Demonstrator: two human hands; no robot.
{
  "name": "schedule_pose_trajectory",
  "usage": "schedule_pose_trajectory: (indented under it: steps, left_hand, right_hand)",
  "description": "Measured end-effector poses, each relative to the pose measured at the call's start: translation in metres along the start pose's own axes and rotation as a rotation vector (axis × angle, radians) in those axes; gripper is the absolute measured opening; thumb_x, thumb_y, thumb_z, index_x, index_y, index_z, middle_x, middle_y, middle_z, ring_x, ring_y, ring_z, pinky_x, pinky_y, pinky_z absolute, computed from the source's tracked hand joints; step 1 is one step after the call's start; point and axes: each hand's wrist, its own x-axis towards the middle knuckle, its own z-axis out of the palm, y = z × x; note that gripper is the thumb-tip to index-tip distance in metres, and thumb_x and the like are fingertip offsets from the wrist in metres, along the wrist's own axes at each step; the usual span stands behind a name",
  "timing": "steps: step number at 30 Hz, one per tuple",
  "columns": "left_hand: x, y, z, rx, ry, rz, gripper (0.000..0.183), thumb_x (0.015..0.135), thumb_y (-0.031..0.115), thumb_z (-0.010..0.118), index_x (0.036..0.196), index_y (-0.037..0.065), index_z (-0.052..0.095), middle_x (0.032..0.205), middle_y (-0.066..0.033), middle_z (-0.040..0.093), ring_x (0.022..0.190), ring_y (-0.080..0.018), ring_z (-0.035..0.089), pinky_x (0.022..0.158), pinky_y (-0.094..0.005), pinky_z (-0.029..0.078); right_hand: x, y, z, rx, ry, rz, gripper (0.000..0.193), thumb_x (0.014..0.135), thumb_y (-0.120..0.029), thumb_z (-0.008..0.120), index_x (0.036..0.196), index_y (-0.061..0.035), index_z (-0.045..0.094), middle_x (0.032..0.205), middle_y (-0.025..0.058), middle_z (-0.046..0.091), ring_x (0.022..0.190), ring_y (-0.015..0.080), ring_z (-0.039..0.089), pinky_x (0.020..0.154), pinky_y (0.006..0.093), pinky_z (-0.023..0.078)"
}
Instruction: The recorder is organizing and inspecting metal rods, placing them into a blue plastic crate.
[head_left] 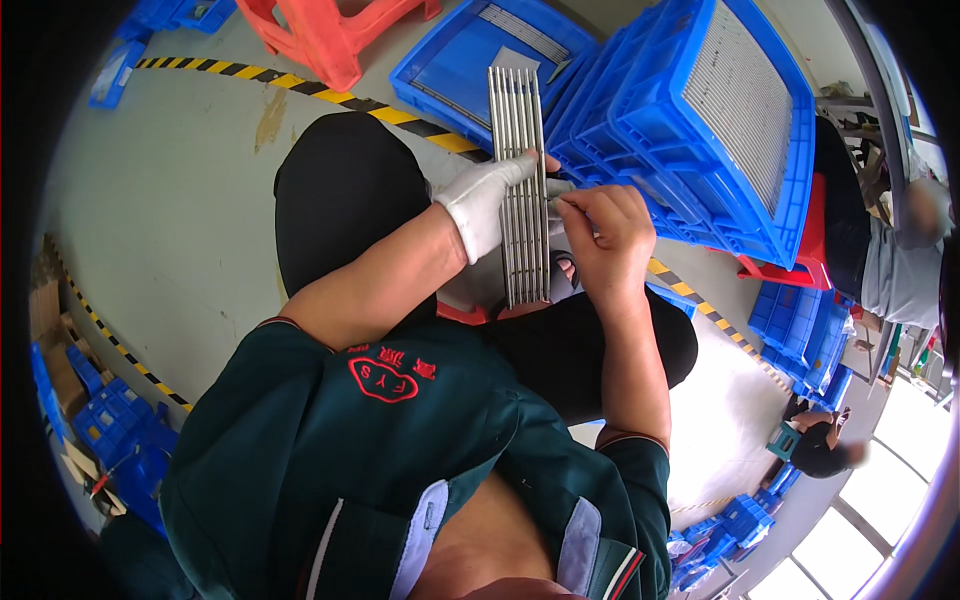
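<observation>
A flat row of several slim silvery metal rods [524, 245] stands lengthwise in front of me, above my lap. My left hand [485, 205], in a white glove, is closed around the row near its middle. Its thumb lies across the front and its fingertips show past the right edge. Bare and bent, my right hand [612, 235] is beside that right edge. Thumb and forefinger are pinched together there, close to the gloved fingertips. Whatever lies in this pinch is too small to make out.
Ahead, a blue tray [440, 72] holds more rods and a pale sheet. To its right, stacked blue crates [640, 150] carry a top layer of rods [745, 105]. A red stool [335, 40] stands beyond the striped floor tape [300, 85]. Two other people are at right.
</observation>
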Motion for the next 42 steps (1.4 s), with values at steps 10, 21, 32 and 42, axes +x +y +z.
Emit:
schedule_pose_trajectory:
  steps: [10, 21, 32, 42]
  left_hand:
    - [0.003, -0.002, -0.002, 0.064, 0.06, 0.038, 0.013, 0.093, 0.016, 0.053, 0.1, 0.006, 0.059, 0.086, -0.0075, 0.062, 0.076, -0.0191, 0.062, 0.068, -0.0332, 0.053]
    - [0.006, -0.004, -0.004, 0.074, 0.104, 0.03, 0.012, 0.089, 0.011, 0.058, 0.1, 0.006, 0.058, 0.085, -0.0086, 0.062, 0.073, -0.0205, 0.062, 0.066, -0.034, 0.053]
    - [0.002, -0.004, -0.004, 0.028, 0.078, 0.019, 0.017, 0.095, 0.02, 0.047, 0.098, 0.007, 0.057, 0.087, -0.0109, 0.062, 0.072, -0.0225, 0.062, 0.07, -0.0407, 0.055]
    - [0.004, -0.006, -0.006, 0.136, 0.106, 0.063, 0.02, 0.092, 0.021, 0.055, 0.104, 0.006, 0.06, 0.093, -0.0062, 0.063, 0.084, -0.017, 0.062, 0.077, -0.0321, 0.05]
  right_hand:
    - [0.004, -0.007, 0.005, -0.11, -0.056, -0.068, 0.009, 0.065, -0.004, 0.07, 0.072, -0.0064, 0.064, 0.07, 0.0054, 0.06, 0.066, 0.0246, 0.056, 0.062, 0.0353, 0.044]
    - [0.005, -0.008, 0.01, -0.112, -0.023, -0.125, 0.012, 0.062, -0.004, 0.07, 0.072, -0.0082, 0.064, 0.067, 0.0031, 0.057, 0.064, 0.0235, 0.054, 0.059, 0.0356, 0.042]
    - [0.004, -0.006, 0.008, 0.091, -0.039, 0.067, 0.008, 0.067, -0.004, 0.071, 0.073, -0.0048, 0.066, 0.07, 0.0071, 0.061, 0.065, 0.0253, 0.056, 0.06, 0.0343, 0.045]
    - [0.008, -0.017, 0.007, -0.255, -0.108, -0.229, 0.012, 0.064, -0.007, 0.072, 0.071, -0.0094, 0.064, 0.07, 0.0016, 0.06, 0.069, 0.0211, 0.056, 0.062, 0.0342, 0.041]
